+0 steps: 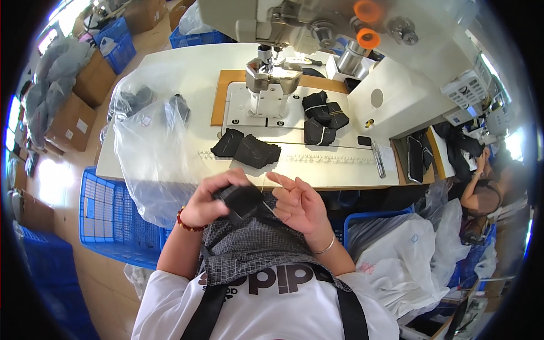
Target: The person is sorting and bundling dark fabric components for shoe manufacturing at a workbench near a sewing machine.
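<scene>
My left hand (199,205) is closed around a bundle of black fabric pieces (241,201), held over my lap in front of the table edge. Beside it, my right hand (305,212) has its fingers curled in, with the index finger partly raised. A thin pale string (268,208) stretches between the bundle and those right fingers; its exact course is hard to follow. Two loose stacks of black fabric pieces (258,152) lie on the table just beyond my hands. Farther right, several tied black bundles (320,133) sit by the sewing machine (272,88).
The white table (317,175) carries a clear plastic bag (153,147) hanging over its left front edge. Scissors-like metal snips (378,161) and a phone (415,161) lie at right. Blue crates (116,218) flank me. Another person's arm (475,184) shows far right.
</scene>
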{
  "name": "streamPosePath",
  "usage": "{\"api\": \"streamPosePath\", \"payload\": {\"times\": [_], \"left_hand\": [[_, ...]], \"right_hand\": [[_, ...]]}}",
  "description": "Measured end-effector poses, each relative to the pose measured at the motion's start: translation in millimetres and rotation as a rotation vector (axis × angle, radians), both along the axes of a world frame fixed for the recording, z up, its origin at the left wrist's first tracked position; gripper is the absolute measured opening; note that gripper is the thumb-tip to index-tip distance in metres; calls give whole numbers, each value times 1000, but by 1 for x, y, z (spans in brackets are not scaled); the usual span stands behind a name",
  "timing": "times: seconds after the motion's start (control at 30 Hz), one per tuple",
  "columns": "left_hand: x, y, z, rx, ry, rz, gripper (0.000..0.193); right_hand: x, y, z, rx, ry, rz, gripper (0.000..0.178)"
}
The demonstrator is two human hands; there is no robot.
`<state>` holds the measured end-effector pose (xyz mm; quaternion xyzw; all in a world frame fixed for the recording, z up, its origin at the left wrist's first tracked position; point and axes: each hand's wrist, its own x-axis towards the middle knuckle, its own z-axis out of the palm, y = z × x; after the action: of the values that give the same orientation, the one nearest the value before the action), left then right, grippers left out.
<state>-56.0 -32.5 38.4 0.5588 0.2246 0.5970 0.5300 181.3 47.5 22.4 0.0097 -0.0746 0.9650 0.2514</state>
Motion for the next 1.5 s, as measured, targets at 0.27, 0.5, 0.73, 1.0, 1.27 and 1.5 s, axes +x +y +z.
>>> {"api": "streamPosePath", "payload": {"times": [0.27,0.5,0.73,1.0,1.27,1.5], "left_hand": [[43,11,40,106,1056,502,41],[56,84,32,-20,824,450,34],[87,195,64,-360,538,14,35],[109,251,28,235,1262,764,32],[86,195,59,96,1019,486,24],[36,97,49,195,1046,612,22]], "right_hand": [[26,-21,62,1270,-764,-90,58],[23,-6,56,1665,-995,-1156,18],[48,72,-4,1296,-1220,-1528,9],[56,90,-29,1274,-1330,-1327,20],[58,91,-28,1375,-1390,-1262,29],[54,93,-29,1386,-1412,-1260,36]]}}
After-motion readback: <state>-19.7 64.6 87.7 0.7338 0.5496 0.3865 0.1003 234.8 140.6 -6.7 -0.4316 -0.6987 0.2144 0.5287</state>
